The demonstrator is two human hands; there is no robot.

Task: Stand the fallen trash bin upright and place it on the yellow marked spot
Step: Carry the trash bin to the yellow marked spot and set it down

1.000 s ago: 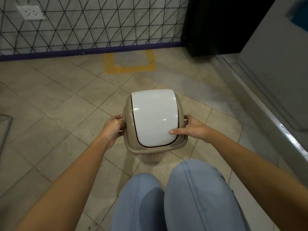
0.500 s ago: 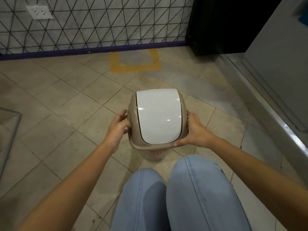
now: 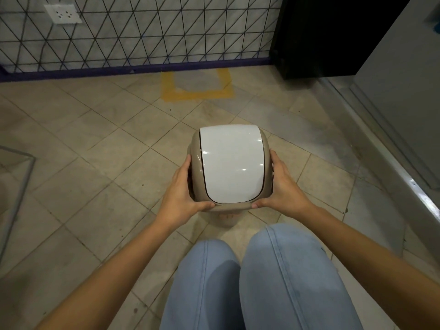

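The trash bin [image 3: 232, 163] is beige with a white swing lid and stands upright in front of my knees, seen from above. My left hand [image 3: 182, 194] grips its left side, thumb on the near rim. My right hand [image 3: 282, 189] grips the right side the same way. Whether its base touches the tiled floor is hidden by the lid. The yellow marked spot [image 3: 197, 94], a painted outline on the floor, lies further ahead against the wall, apart from the bin.
A wire-grid wall [image 3: 142, 32] with a purple base strip closes off the far side. A black cabinet [image 3: 321, 36] stands at the back right. A grey raised ledge [image 3: 392, 151] runs along the right. A metal frame [image 3: 16, 186] juts in at the left.
Both hands have shifted down the bin's sides, thumbs now on the near rim. My right index finger has come off the white lid. The bin sits slightly farther forward.
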